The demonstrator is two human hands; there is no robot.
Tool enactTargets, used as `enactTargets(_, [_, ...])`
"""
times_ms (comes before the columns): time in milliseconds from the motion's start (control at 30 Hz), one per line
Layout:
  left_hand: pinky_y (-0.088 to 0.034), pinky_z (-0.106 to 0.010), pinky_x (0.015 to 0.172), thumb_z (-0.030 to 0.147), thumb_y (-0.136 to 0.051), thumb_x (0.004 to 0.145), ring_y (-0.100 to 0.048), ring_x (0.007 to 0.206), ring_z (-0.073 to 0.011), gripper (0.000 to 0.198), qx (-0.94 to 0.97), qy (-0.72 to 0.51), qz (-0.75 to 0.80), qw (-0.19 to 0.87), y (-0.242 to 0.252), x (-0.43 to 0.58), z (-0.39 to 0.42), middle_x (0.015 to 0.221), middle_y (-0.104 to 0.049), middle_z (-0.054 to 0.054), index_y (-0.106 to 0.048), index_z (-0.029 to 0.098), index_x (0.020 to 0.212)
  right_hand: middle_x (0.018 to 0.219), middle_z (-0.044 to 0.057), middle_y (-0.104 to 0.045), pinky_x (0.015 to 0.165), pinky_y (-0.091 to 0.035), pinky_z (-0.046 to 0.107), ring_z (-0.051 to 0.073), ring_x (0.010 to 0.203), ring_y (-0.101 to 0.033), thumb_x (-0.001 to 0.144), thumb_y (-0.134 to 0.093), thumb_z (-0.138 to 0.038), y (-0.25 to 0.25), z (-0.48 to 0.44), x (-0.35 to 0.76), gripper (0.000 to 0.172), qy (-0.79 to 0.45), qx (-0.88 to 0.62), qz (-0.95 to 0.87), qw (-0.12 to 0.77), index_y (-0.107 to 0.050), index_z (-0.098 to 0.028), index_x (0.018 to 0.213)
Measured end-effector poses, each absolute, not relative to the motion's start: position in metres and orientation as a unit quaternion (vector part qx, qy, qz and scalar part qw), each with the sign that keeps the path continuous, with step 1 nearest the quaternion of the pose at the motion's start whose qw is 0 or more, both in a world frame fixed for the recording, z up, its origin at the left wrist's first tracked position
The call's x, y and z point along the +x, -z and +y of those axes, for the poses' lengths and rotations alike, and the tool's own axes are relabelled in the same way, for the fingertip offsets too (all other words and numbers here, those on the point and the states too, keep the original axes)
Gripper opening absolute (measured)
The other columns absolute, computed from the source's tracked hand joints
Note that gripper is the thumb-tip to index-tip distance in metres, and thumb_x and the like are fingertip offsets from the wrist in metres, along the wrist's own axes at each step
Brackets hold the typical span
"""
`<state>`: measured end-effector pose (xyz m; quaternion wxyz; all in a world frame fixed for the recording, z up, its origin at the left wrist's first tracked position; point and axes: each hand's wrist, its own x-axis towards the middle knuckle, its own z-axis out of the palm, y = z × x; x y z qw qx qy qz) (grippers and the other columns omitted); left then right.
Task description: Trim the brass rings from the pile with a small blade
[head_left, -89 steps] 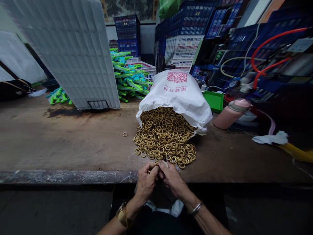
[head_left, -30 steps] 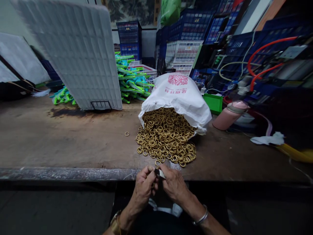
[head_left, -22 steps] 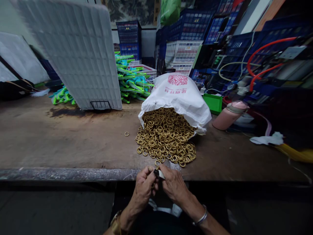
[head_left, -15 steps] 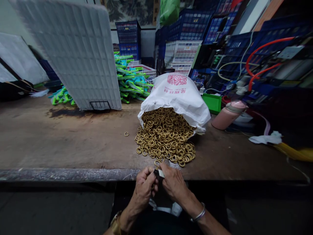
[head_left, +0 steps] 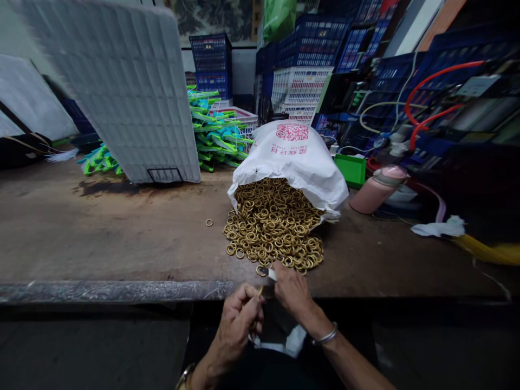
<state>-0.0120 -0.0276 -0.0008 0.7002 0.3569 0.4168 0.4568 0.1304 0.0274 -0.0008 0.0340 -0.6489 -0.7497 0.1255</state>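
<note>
My left hand [head_left: 242, 314] is closed in a pinch just below the table edge, with the rim of a brass-coloured ring [head_left: 260, 291] standing up between thumb and finger. My right hand [head_left: 291, 288] grips a short tool [head_left: 271, 274] with a white body and a dark tip. That tip is at a loose ring [head_left: 259, 270] on the table; whether it touches it I cannot tell. Just beyond, a heap of brass-coloured rings [head_left: 276, 227] spills from the mouth of a white woven sack [head_left: 292, 157] lying on its side.
A single ring [head_left: 209, 222] lies left of the heap on the wooden table [head_left: 122, 238]. A tall pale ribbed panel [head_left: 134, 97] stands at left, beside green and blue plastic pieces [head_left: 219, 135]. To the right are a pink bottle [head_left: 377, 189] and a green tray [head_left: 350, 170]. Stacked crates [head_left: 303, 84] are behind.
My right hand has moved forward with the tool, away from my left hand and over the table edge towards the loose ring. The left hand has stayed nearly in place, its ring edge now showing.
</note>
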Motion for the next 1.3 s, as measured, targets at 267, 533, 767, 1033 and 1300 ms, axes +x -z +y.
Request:
enactTargets(267, [-0.026,-0.012,0.032,0.042,-0.057,0.075,-0.040,0.037,-0.0023,0.027,0.333,-0.477,0.385,0.716,0.003,-0.008,-0.025,0.056,-0.048,0.006,-0.050,0.016,0.078,0.066,0.000,-0.056,0.057,-0.031,0.021,0.013,0.062,-0.053,0.066,-0.037,-0.002,0.005,0.022,0.143,0.026,-0.167,-0.556,-0.788,0.203,-0.047,-0.019,0.083])
enactTargets(533, [-0.028,-0.012,0.034,0.041,-0.054,0.077,-0.039,0.037,-0.0021,0.027,0.354,-0.470,0.412,0.696,0.003,-0.011,-0.022,0.054,-0.046,0.006,-0.045,0.016,0.073,0.067,0.001,-0.058,0.053,-0.029,0.021,0.013,0.059,-0.053,0.068,-0.037,-0.004,0.002,0.009,0.127,0.021,-0.168,-0.516,-0.814,0.207,-0.046,-0.019,0.079])
enactTargets(767, [-0.028,-0.013,0.035,0.041,-0.051,0.079,-0.035,0.037,-0.0030,0.026,0.399,-0.462,0.422,0.670,0.008,-0.011,-0.024,0.049,-0.045,0.006,-0.045,0.017,0.072,0.068,0.001,-0.058,0.053,-0.028,0.022,0.013,0.060,-0.052,0.066,-0.037,-0.002,0.000,0.009,0.127,0.024,-0.170,-0.523,-0.814,0.185,-0.046,-0.018,0.081])
enactTargets(1033, [-0.030,-0.014,0.039,0.042,-0.050,0.080,-0.036,0.038,-0.0030,0.027,0.412,-0.459,0.437,0.654,0.007,-0.013,-0.024,0.049,-0.045,0.006,-0.047,0.016,0.071,0.071,0.002,-0.060,0.056,-0.030,0.022,0.014,0.063,-0.054,0.071,-0.037,-0.005,-0.004,0.006,0.124,0.018,-0.212,-0.502,-0.822,0.166,-0.045,-0.018,0.079])
enactTargets(1300, [-0.028,-0.014,0.038,0.042,-0.050,0.080,-0.036,0.039,-0.0033,0.027,0.420,-0.466,0.439,0.643,0.003,-0.013,-0.022,0.050,-0.045,0.006,-0.046,0.016,0.071,0.069,0.003,-0.060,0.054,-0.027,0.023,0.014,0.060,-0.053,0.072,-0.037,-0.006,-0.002,0.005,0.122,0.017,-0.149,-0.533,-0.813,0.180,-0.047,-0.018,0.080])
